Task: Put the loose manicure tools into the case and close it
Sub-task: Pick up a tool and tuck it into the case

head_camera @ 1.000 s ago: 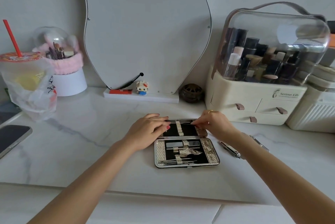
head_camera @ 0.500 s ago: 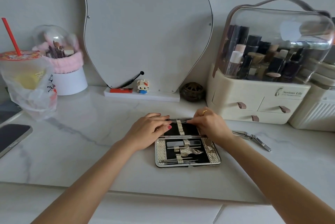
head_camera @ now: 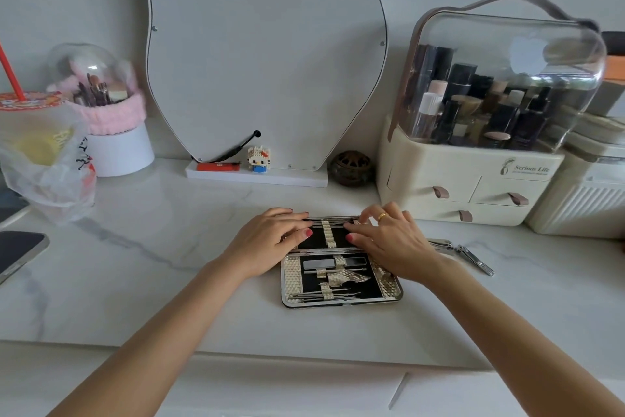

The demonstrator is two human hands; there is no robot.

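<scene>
The manicure case (head_camera: 341,276) lies open flat on the marble counter (head_camera: 169,247), near half toward the person and far half under both hands. The left hand (head_camera: 270,244) rests on the far half's left end with fingers laid fairly flat, and whether they pinch a tool there cannot be told. The right hand (head_camera: 389,241) covers the right end, fingertips bent down at the top edge where thin metal tools (head_camera: 326,222) run under a gold elastic strap (head_camera: 327,233); it seems to be pressing or seating one of them, though the grip itself is hidden. The near half already holds several thin tools and a file under its own straps. Two nail clippers (head_camera: 460,252) lie loose on the counter just beside the right wrist, outside the case. The likely trouble starts there: if the case is folded shut now, the clippers get left out and the task stays half done. A tool only partly slid under the strap could spring loose or sit proud, so the halves would not meet or the clasp would not catch. The right forearm passes close over the clippers, and a careless sweep could knock them along the counter toward the cosmetics organizer (head_camera: 473,180).
</scene>
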